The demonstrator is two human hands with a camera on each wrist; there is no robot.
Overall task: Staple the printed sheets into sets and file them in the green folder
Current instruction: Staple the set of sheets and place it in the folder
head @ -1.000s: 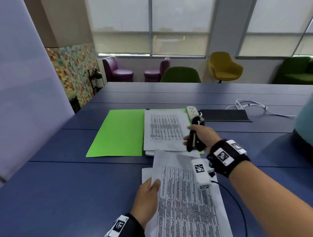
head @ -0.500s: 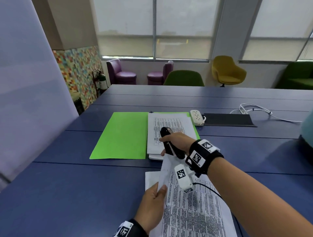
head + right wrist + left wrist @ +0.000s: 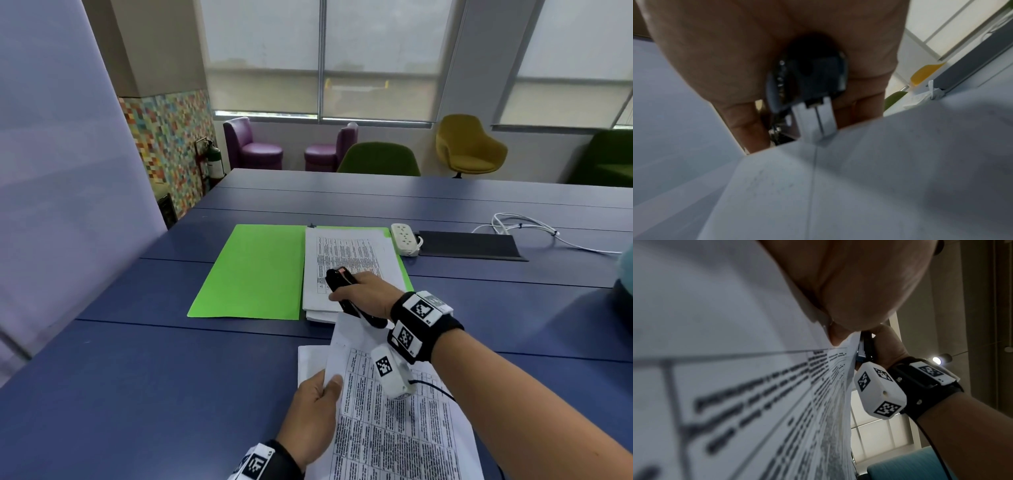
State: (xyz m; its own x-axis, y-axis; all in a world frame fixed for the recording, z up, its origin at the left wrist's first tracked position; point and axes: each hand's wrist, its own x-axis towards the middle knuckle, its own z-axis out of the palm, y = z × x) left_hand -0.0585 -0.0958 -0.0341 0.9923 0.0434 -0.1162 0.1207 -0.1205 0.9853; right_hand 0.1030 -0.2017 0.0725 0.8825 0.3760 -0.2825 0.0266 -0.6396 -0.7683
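At a long blue table (image 3: 144, 394), a person's right hand (image 3: 368, 294) wraps its fingers around a black stapler (image 3: 339, 279), held above the desk with its nose pointing away and to the left. The far left corner of a set of printed sheets (image 3: 394, 435) reaches up to the stapler's underside; the right wrist view shows the paper's edge (image 3: 838, 178) meeting the tool's metal base (image 3: 816, 123), though whether the corner sits between the jaws cannot be told. The left hand (image 3: 313, 414) pinches the left edge of the same set, thumb on top and fingers beneath, lifting that side off the table. The left wrist view, close against the page, shows the thumb (image 3: 855, 282) pressed on the printed table of text (image 3: 735, 402), with the right hand (image 3: 888, 347) and stapler (image 3: 866, 347) at the sheet's far corner.

Farther back the green folder (image 3: 250, 270) lies open and flat. A stack of printed sheets (image 3: 349, 260) rests on its right half, just beside the stapler hand. Beyond it lie a white power strip (image 3: 406, 238), a dark mat (image 3: 469, 245) and a white cable (image 3: 527, 228). Purple, green and yellow chairs (image 3: 469, 147) stand under the windows.
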